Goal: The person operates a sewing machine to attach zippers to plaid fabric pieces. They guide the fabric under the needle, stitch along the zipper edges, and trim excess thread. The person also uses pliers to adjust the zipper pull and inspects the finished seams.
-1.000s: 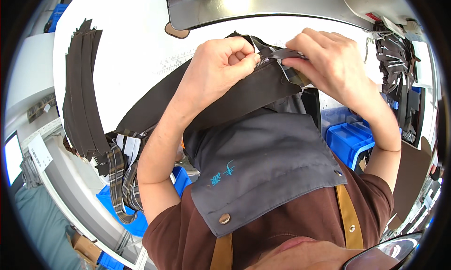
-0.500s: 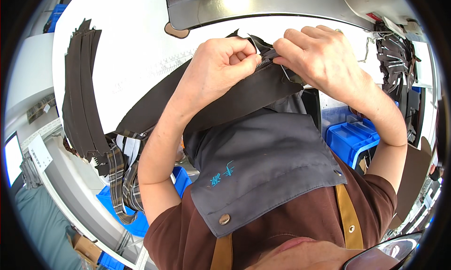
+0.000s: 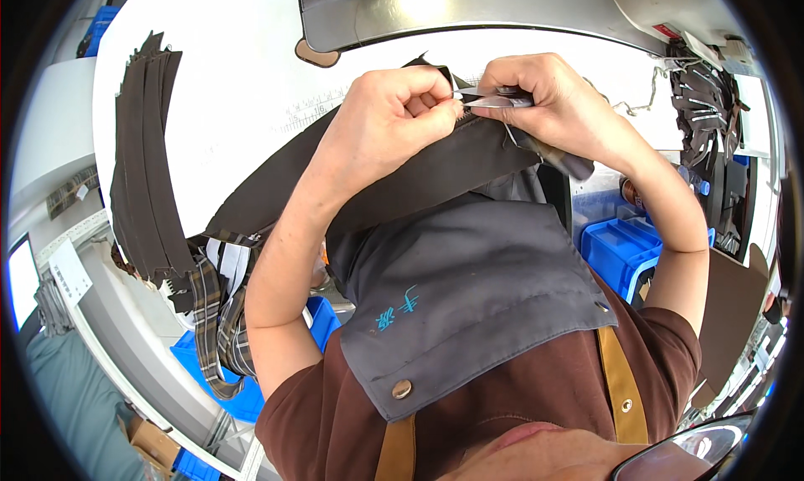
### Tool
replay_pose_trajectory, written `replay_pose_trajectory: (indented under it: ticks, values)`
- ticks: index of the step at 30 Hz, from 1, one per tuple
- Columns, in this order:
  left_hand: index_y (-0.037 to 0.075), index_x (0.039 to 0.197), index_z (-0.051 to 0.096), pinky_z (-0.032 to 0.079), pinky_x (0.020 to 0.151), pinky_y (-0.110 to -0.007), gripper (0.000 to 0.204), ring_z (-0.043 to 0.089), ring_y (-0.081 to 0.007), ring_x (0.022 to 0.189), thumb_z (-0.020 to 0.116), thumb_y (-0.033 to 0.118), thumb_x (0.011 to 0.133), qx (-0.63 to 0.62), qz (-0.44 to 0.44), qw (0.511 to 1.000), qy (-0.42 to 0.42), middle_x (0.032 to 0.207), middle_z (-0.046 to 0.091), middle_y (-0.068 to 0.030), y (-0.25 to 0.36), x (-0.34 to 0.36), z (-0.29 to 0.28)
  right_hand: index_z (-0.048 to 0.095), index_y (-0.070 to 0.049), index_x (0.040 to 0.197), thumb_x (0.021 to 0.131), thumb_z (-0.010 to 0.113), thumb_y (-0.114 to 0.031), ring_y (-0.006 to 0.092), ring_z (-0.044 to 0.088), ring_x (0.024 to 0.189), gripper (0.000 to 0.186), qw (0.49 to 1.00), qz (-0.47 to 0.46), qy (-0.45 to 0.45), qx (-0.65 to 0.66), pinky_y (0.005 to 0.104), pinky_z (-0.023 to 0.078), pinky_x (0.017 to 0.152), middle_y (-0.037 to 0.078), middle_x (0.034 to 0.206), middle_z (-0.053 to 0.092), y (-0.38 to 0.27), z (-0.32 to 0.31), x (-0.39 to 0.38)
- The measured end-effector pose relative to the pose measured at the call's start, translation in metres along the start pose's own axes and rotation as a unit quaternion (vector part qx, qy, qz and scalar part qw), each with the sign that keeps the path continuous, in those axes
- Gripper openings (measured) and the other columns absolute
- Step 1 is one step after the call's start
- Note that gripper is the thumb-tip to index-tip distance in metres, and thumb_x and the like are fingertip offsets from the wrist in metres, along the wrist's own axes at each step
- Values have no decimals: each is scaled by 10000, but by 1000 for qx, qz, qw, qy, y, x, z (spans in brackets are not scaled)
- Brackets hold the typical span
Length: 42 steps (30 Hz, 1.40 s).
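My left hand [image 3: 385, 125] pinches the upper edge of a long dark brown fabric strip [image 3: 419, 173], where a bit of zipper [image 3: 466, 113] shows. The strip curves along the table's front edge, over the grey apron. In my right hand [image 3: 557, 104] is a pair of thread snips [image 3: 500, 102], its metal blades pointing left at the left fingertips. The blades meet the fabric edge close to the zipper; whether they cut anything is too small to tell. A loose thread hangs below my right fingers.
A stack of dark fabric strips [image 3: 146, 163] lies on the white table [image 3: 226, 71] at left, with plaid strips [image 3: 207, 313] hanging below. The sewing machine bed [image 3: 469, 8] spans the back. Dark pieces [image 3: 703, 104] hang at right, above a blue bin [image 3: 620, 251].
My right hand has come away from pinching the fabric and now holds the thread snips at its edge. My left hand stays in nearly the same place.
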<state>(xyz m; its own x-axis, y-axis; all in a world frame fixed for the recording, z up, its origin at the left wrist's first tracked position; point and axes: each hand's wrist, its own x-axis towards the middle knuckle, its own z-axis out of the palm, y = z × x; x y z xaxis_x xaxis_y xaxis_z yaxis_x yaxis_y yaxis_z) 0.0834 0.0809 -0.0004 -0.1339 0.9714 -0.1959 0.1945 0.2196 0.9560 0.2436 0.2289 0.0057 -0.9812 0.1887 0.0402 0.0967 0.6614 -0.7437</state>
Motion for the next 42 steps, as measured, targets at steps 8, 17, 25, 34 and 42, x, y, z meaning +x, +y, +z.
replay_pose_trajectory:
  ticks: [8,17,25,34,42]
  values:
    - [-14,758,640,396,524,-184,170,510,-31,572,623,117,863,-15,-2,999,45,630,583,8,1,0,2,612,3,765,865,653,-149,31,398,560,186,978,126,-51,160,254,346,504,-32,548,462,-5,-14,0]
    - [-5,789,626,389,519,-195,190,482,-29,554,600,153,889,53,-29,998,11,625,567,14,4,5,1,538,-57,914,773,705,-221,267,627,667,274,960,-71,122,-243,356,482,592,86,736,611,-24,-13,-16]
    - [-9,790,622,381,520,-200,179,479,-27,561,594,140,886,64,-24,998,-1,627,556,18,9,5,0,506,-81,828,731,693,-197,212,618,659,241,926,-110,72,-354,343,487,573,47,703,543,-28,-11,-13]
    - [-11,783,615,370,517,-197,160,476,-19,564,584,115,877,68,-18,998,-1,626,550,26,9,4,0,517,-94,791,692,602,-146,186,618,631,141,884,-141,20,-445,318,490,557,38,682,537,-34,-14,-5]
    - [-29,793,615,400,539,-199,163,494,-33,590,597,113,870,-24,11,999,20,663,580,-11,-1,0,1,584,-16,913,818,691,-222,176,547,651,251,983,20,94,-158,308,448,617,70,723,576,-18,-19,-8]
